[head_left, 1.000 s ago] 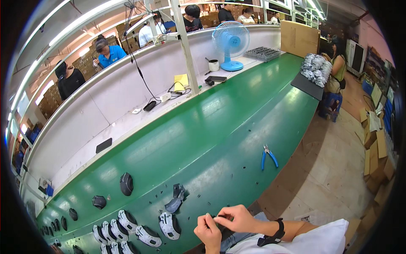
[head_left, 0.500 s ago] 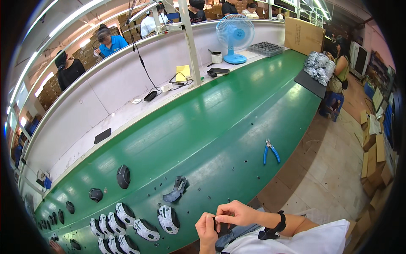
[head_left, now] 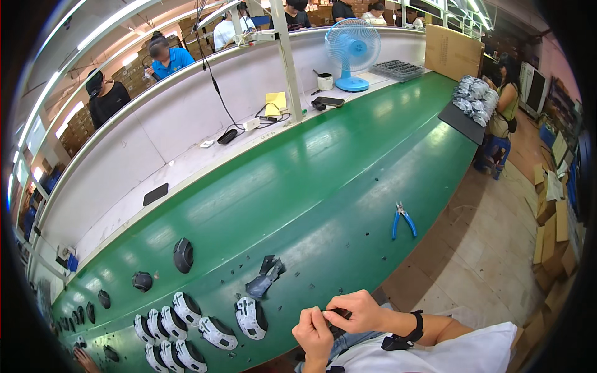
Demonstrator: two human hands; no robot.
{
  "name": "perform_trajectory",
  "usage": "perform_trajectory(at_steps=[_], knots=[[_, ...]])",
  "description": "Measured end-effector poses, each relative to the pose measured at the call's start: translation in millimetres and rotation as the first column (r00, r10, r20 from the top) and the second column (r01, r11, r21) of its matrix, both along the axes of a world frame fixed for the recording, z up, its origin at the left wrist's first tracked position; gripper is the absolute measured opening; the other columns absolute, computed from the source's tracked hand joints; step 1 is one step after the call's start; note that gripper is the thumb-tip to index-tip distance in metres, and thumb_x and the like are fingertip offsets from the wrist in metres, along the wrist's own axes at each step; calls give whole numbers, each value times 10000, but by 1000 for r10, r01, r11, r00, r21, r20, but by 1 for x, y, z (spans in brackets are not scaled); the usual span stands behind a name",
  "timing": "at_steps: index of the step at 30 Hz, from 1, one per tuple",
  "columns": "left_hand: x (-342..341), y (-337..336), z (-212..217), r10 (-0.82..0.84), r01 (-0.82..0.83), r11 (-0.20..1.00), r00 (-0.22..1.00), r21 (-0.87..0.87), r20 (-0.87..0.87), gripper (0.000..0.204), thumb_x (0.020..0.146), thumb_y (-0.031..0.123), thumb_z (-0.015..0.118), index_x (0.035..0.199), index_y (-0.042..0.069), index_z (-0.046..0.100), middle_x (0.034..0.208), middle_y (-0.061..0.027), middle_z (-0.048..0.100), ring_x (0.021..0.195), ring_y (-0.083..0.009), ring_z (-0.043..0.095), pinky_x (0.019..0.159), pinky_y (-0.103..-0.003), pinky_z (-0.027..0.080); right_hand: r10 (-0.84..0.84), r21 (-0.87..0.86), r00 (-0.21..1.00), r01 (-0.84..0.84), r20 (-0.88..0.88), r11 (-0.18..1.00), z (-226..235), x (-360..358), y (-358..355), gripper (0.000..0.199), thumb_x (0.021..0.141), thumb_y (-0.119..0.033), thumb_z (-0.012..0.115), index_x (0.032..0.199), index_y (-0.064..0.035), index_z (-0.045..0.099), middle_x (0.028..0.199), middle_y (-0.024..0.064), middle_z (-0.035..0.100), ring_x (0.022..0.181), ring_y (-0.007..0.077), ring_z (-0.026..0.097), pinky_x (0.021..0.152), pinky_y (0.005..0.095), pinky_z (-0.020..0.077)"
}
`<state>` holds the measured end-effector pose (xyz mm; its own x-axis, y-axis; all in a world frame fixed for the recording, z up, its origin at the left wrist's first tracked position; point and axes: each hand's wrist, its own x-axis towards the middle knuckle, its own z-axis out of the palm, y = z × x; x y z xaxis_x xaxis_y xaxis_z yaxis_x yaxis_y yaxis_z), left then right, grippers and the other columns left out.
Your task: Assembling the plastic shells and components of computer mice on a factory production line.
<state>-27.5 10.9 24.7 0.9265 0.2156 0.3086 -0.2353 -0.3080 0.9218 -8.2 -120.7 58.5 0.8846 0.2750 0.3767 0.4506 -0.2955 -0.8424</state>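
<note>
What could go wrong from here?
- Drop: the left hand and right hand pinch a small dark piece, mostly hidden, by the near edge of the green table. A slip might send it to the lap or floor.
- Mix-up: small dark bits are scattered on the table; a dropped piece could be hard to pick out.
- Knock: the blue-handled cutters lie near the same edge, so a stray arm might push them off.
</note>
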Motion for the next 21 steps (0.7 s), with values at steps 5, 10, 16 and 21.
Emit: perform_trajectory(at_steps=[5, 10, 16, 21], knots=[[-1, -3, -1, -9, 7, 999, 999, 35, 48, 186, 925, 84, 537, 760, -2, 531, 519, -81, 516, 420, -157, 520, 420, -287, 397, -115, -8, 993, 115, 34, 993, 1, -5, 2, 126, 813, -115, 663, 739, -19, 626, 611, 75, 604, 463, 168, 562, 444, 268, 436], [-2, -4, 5, -71, 62, 986, 996, -154, -54, 292, 981, 134, 460, 714, 15, 461, 502, -1, 472, 446, -48, 420, 413, -229, 313, -164, 215, 983, 143, 86, 966, -7, -7, 9, 46, 809, -42, 658, 795, -4, 636, 725, 87, 646, 585, 178, 604, 532, 273, 477], [-5, -1, 3, -157, 132, 973, 980, -189, -123, 282, 998, 156, 443, 752, 19, 461, 519, -17, 480, 455, -58, 441, 431, -222, 347, -131, 538, 978, 201, -164, 819, -13, 0, 5, 174, 850, -43, 637, 1016, -9, 596, 978, 94, 629, 863, 149, 604, 740, 273, 496], [3, 23, 1, -135, 42, 827, 983, -560, -126, 152, 986, 123, 470, 921, -13, 485, 715, -92, 610, 644, -110, 561, 623, -248, 470, 272, 290, 829, -140, -488, 947, -20, 5, -5, 536, 872, -161, 659, 1332, -9, 429, 1131, 114, 581, 1001, 177, 587, 889, 309, 471]])
